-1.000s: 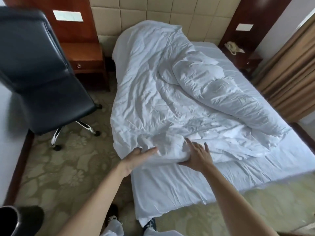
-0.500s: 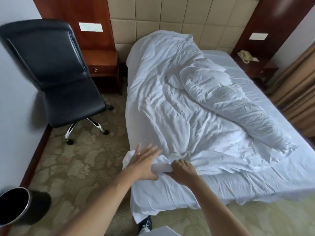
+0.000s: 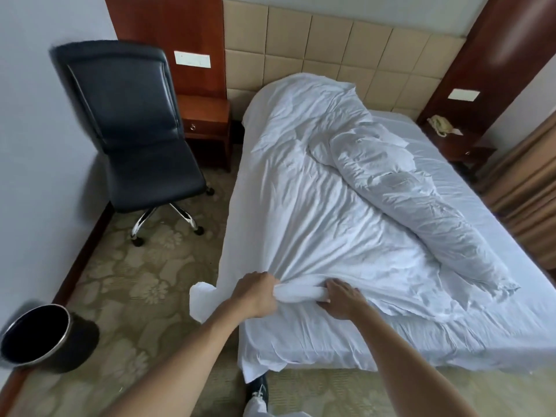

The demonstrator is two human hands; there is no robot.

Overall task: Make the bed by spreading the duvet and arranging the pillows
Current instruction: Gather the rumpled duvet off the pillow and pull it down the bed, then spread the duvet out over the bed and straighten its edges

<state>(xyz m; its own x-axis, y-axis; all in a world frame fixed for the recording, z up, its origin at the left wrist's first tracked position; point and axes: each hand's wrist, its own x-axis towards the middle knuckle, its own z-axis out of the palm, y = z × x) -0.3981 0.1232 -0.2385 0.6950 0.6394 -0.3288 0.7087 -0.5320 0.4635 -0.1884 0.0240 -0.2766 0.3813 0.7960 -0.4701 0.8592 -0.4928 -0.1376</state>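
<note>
A white duvet (image 3: 325, 206) lies crumpled over the left half of the bed (image 3: 451, 344), with a thick rolled fold (image 3: 421, 212) running diagonally toward the foot at the right. At the foot's left corner my left hand (image 3: 255, 293) grips a bunched roll of the duvet's edge. My right hand (image 3: 341, 302) holds the same roll just to the right, fingers curled over it. A loose corner of the duvet (image 3: 200, 302) hangs off the bed's left side. No pillow shows; a bulge under the duvet sits near the headboard.
A black office chair (image 3: 135, 139) stands left of the bed, beside a wooden nightstand (image 3: 207, 121). A dark waste bin (image 3: 39, 338) sits on the patterned carpet at the lower left. A second nightstand with a telephone (image 3: 440, 126) and curtains (image 3: 529, 191) flank the right side.
My left hand went from spread open to gripping the duvet's edge. Both hands have gathered the edge into a roll, and the view has shifted right and closer.
</note>
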